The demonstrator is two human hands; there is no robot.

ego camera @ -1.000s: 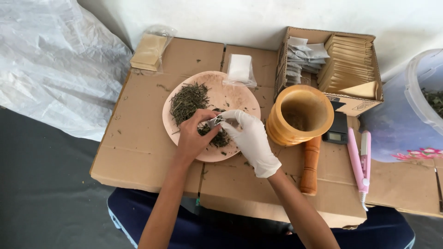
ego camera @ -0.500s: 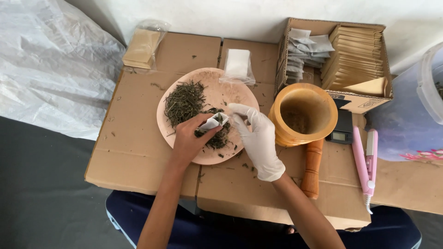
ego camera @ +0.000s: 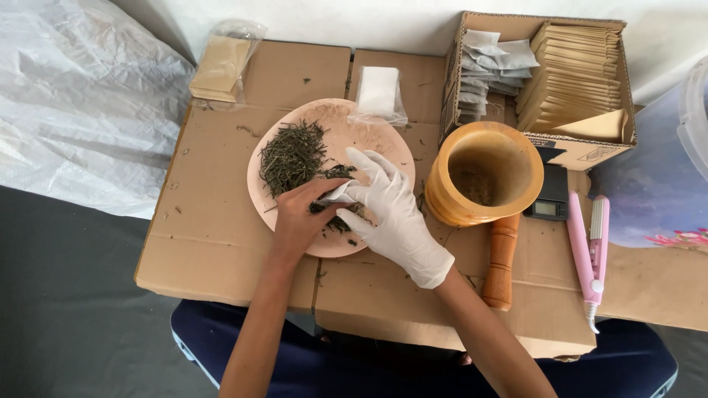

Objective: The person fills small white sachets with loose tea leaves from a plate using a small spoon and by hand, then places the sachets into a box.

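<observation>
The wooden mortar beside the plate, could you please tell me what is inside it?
Inside the wooden mortar a thin layer of dark crumbled residue lies at the bottom. The near part of the bottom is hidden by the rim. The pestle lies outside, beside it.

A pale pink plate point(ego camera: 383, 144) carries dark green dried leaves point(ego camera: 291, 156), worked by a bare left hand point(ego camera: 299, 221) and a right hand point(ego camera: 391, 214) in a white glove, both on a small white sachet point(ego camera: 341, 194). The table point(ego camera: 214, 236) is plain brown cardboard. Alongside: a honey-yellow wooden mortar point(ego camera: 483, 173), a reddish-brown pestle point(ego camera: 501, 259), a pink-and-white sealer point(ego camera: 590, 250), a black pocket scale point(ego camera: 549, 195) and tan envelopes point(ego camera: 571, 74).
</observation>
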